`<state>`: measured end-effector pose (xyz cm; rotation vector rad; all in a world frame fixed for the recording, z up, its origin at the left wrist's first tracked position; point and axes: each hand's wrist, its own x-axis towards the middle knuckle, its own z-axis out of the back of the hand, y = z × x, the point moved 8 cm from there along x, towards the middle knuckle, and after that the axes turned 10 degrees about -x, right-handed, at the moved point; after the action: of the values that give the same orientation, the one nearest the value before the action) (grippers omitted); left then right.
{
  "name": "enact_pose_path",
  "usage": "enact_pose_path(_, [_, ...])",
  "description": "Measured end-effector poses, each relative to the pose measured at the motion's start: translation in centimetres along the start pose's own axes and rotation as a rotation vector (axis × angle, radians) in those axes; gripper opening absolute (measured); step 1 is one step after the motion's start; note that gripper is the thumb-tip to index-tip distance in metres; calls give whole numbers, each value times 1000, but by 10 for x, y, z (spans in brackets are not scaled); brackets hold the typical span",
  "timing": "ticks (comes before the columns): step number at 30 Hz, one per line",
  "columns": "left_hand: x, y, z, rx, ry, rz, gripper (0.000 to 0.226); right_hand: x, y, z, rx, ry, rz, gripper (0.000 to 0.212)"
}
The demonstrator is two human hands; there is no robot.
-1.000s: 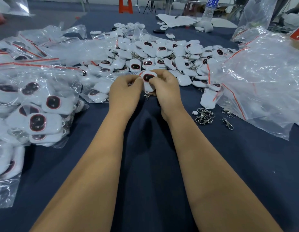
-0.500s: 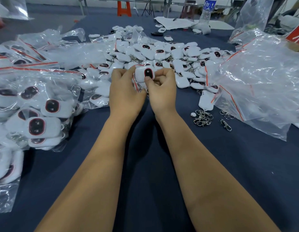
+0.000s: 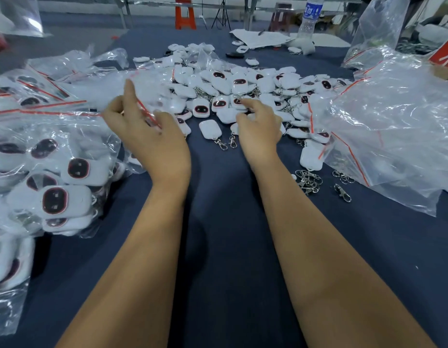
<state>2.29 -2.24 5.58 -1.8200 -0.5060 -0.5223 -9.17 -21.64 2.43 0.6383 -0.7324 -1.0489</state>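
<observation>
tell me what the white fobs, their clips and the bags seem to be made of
Fobs: likely hard moulded plastic, white and smooth with a soft sheen; the dark red-rimmed faces look glossier.
Snap clips: probably metal, by their silvery glint.
Bags: thin clear plastic film, crinkled and shiny, with red seal strips.

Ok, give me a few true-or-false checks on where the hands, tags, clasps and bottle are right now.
1. The right hand reaches into the loose pile of white tags. True.
2. Both hands hold one tag between them. False: they are apart, and the left hand is at a clear bag with a red strip.
3. Loose metal clasps lie left of the left hand. False: the clasps lie to the right of the right hand, nearer the person.
4. A water bottle stands at the far end, behind the tags. True.
5. The cloth under everything is red. False: the cloth is dark blue.
</observation>
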Motion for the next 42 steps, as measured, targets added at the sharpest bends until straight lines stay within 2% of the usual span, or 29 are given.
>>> enact_pose_path(2, [0, -4, -8, 31, 94, -74, 56, 16, -8, 3, -181, -26, -21, 50])
enact_pose_path(4, [-12, 2, -33, 137, 387, -67, 53, 26, -9, -4, -237, 18, -18, 59])
enact_pose_path(6, [-33, 18, -56, 274, 683, -35, 49, 32, -8, -20, -304, 134, 6, 66])
enact_pose_path(8, [-43, 34, -62, 358, 792, 24, 46, 33, -7, -34, -427, 260, 59, 67])
enact_pose_path(11, [-36, 42, -55, 429, 722, 87, 47, 27, -6, -38, -506, 267, 150, 59])
enact_pose_path(17, [-22, 43, -39, 523, 584, 120, 37, 7, -6, -5, -378, -14, 195, 29])
enact_pose_path(19, [-21, 42, -38, 491, 584, 132, 35, -6, -2, 9, -278, -136, 224, 18])
enact_pose_path(21, [-25, 38, -41, 427, 603, 163, 31, -19, 6, 17, -16, -174, 256, 16])
enact_pose_path(24, [-34, 39, -48, 325, 671, 261, 26, -36, 15, 10, 311, -66, 207, 22])
enact_pose_path(29, [-40, 47, -44, 32, 589, 565, 21, -52, 24, -7, 413, 122, 201, 26])
enact_pose_path(31, [-39, 47, -45, 50, 613, 563, 15, -51, 19, -9, 469, 178, 137, 26])
enact_pose_path(34, [-40, 46, -49, 91, 686, 537, 22, -46, 6, -18, 575, 276, 2, 34])
enact_pose_path(36, [-42, 45, -52, 140, 744, 490, 22, -43, 4, -22, 575, 317, -13, 35])
enact_pose_path(42, [-40, 46, -54, 197, 774, 399, 21, -42, 0, -20, 582, 282, -13, 30])
